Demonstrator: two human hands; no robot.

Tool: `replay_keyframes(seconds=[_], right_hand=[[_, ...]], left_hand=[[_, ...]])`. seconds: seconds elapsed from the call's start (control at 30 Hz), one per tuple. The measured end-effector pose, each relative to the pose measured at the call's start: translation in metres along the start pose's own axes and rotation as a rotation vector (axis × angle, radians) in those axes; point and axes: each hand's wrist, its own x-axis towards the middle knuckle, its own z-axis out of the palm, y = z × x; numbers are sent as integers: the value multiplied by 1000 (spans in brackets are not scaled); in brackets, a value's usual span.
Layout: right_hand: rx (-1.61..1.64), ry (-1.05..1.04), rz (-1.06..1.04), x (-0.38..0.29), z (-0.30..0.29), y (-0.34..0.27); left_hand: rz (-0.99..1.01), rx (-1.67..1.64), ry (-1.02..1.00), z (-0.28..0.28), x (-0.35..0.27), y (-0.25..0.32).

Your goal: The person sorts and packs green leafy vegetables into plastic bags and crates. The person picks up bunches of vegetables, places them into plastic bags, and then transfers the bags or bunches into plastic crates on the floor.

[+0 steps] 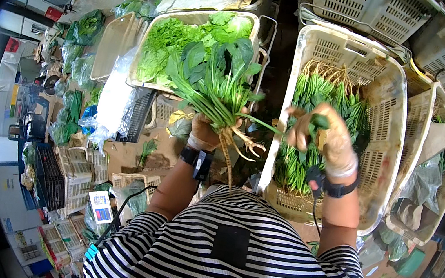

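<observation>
My left hand (205,132), in a thin glove, is closed around the stems of a bunch of leafy greens with roots (222,92). The dark leaves point up and the pale roots hang down towards my shirt. My right hand (319,133), also gloved and slightly blurred, is over the right crate with a piece of green leaf (319,122) between its fingers. Below it, a plastic crate (382,140) holds more rooted greens (319,88) laid in rows. Behind the held bunch, another crate (199,15) is filled with light green lettuce (163,45).
Empty-looking crates (362,9) stand beyond the right crate, and further crates (436,169) are at its right. Clear plastic bags (115,94) lie beside a black crate (136,116) on the left. Loose leaves (147,150) lie on the brown floor.
</observation>
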Motion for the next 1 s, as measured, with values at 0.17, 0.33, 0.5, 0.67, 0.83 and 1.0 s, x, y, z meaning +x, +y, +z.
replay_keyframes(seconds=[0.17,0.33,0.5,0.67,0.83,1.0], right_hand=[[822,246,216,-41,11,79],[116,137,836,-82,15,139],[-48,459,610,-39,15,97],[124,-11,403,-25,21,141],[621,152,213,-37,34,195],[654,652,152,-33,42,170]], left_hand=[[169,-205,-22,7,10,-2],[235,-199,-32,6,2,16],[27,219,11,-4,-11,33],[-153,1104,-95,-19,0,10],[573,2329,-144,38,6,-32],[293,1879,-36,44,3,-49]])
